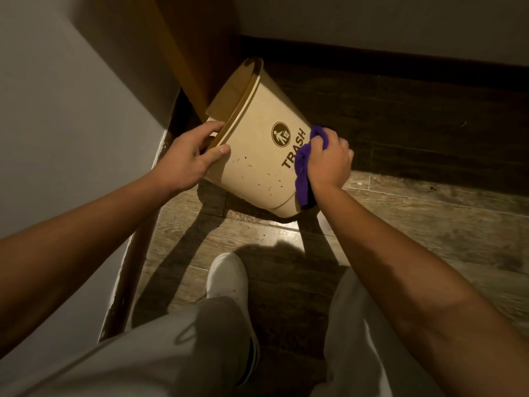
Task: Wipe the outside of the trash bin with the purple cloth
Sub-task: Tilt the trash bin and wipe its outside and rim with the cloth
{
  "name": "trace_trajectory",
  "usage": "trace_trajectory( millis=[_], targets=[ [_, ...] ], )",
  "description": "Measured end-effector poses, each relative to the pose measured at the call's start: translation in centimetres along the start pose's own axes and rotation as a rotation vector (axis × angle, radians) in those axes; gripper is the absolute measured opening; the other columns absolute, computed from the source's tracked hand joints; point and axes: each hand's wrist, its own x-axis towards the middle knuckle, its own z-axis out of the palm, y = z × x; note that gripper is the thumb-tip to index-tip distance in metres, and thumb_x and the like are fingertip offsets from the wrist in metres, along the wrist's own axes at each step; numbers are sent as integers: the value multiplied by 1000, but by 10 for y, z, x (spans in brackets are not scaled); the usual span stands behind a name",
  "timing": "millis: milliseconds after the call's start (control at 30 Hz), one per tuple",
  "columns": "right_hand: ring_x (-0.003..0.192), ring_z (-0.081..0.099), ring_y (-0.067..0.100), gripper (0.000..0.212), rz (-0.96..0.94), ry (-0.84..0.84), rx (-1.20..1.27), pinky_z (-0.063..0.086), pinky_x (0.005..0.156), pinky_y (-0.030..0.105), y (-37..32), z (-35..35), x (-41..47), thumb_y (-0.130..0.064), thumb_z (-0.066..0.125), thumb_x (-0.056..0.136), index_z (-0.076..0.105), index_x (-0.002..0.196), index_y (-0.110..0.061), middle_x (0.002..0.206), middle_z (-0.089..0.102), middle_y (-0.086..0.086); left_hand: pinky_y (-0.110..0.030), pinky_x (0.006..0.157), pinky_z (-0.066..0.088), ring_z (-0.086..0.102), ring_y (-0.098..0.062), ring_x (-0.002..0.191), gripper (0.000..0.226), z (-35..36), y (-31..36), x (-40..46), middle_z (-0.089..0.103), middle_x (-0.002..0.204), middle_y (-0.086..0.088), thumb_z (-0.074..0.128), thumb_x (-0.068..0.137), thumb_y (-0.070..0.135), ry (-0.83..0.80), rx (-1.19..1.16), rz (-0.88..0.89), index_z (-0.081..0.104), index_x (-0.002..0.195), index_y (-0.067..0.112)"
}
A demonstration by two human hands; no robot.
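Wood floor (pixel 400 224): left fingers (pixel 211 130) grip tilted bin (pixel 257 161) rim; right fingers (pixel 340 144) clutch purple cloth (pixel 303 170)

Left hand (pixel 189 157): forearm extended, fingers curled over an edge, thumb pressed flat | Right hand (pixel 329 161): forearm extended, wrist bent, fingers closed around bunched fabric | Both arms bare | Legs: one foot forward

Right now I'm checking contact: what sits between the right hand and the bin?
In the head view, only the purple cloth lies between the right hand and the bin.
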Motion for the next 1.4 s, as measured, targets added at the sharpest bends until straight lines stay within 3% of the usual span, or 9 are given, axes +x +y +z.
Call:
trace_trajectory(
  millis=[100, 267, 467, 600, 767, 967, 1167, 1300, 1400],
  targets=[
    [115, 56, 28, 42, 128, -48, -11, 48, 86, 38, 19, -4, 1, -42, 37, 104, 59, 138, -30, 128, 61, 9, -8, 76, 49, 54, 14, 110, 46, 1, 3, 0, 56, 129, 19, 57, 102, 28, -13, 18, 7, 48, 147, 29],
    [100, 63, 21, 34, 282, -85, 74, 57, 87, 40, 28, -30, 3, -40, 47, 105, 62, 131, -25, 120, 67, 6, -22, 88, 49, 56, -6, 116, 45, 5, 17, 0, 57, 133, 11, 57, 102, 29, -71, 37, 31, 50, 146, 27],
    [102, 59, 8, 35, -135, 50, 234, 50, 84, 23, -62, -62, 6, -35, 58, 101, 61, 135, -30, 125, 61, -4, -23, 85, 47, 55, -6, 112, 45, 17, 33, 2, 55, 131, 13, 56, 103, 30, -83, 91, 65, 48, 147, 29],
    [112, 60, 11, 51, -264, 11, 223, 53, 88, 27, -104, -65, -7, -36, 65, 97, 49, 144, -23, 133, 61, -3, -25, 91, 43, 51, -11, 122, 42, 22, 37, 0, 54, 133, 10, 52, 105, 27, -80, 102, 85, 48, 147, 27],
    [113, 58, 18, 43, -393, 23, 166, 50, 81, 29, -87, -50, -48, -35, 62, 97, 55, 136, -19, 132, 56, 4, -12, 79, 47, 59, 5, 108, 41, 23, 39, 2, 60, 124, 17, 52, 105, 28, -79, 42, 72, 50, 146, 28],
    [112, 59, 25, 44, -548, 6, 73, 44, 74, 29, -58, -35, -76, -38, 67, 88, 57, 128, -22, 127, 55, 7, -8, 74, 47, 59, 9, 105, 43, 17, 37, 2, 58, 128, 15, 54, 104, 30, -36, 1, 24, 49, 147, 29],
    [97, 61, 20, 36, -224, -161, -94, 51, 74, 33, -27, -58, -48, -42, 62, 95, 55, 126, -24, 118, 59, 3, -29, 85, 45, 53, -3, 107, 46, 6, 44, 4, 55, 129, 8, 55, 103, 35, 25, -32, -58, 50, 148, 27],
    [80, 61, 7, 24, -31, -119, 206, 43, 59, 22, -29, -84, -21, -42, 64, 93, 59, 111, -28, 93, 60, -13, -29, 74, 45, 56, -4, 97, 48, -5, 67, 16, 55, 108, 22, 61, 98, 44, 11, -8, -82, 50, 144, 34],
    [80, 62, 7, 19, 38, -158, 343, 44, 60, 23, -30, -92, -21, -42, 63, 93, 60, 106, -29, 92, 61, -13, -28, 70, 48, 60, -6, 99, 50, -16, 77, 15, 57, 112, 21, 64, 89, 56, -177, 92, -79, 52, 136, 44]
  ],
)
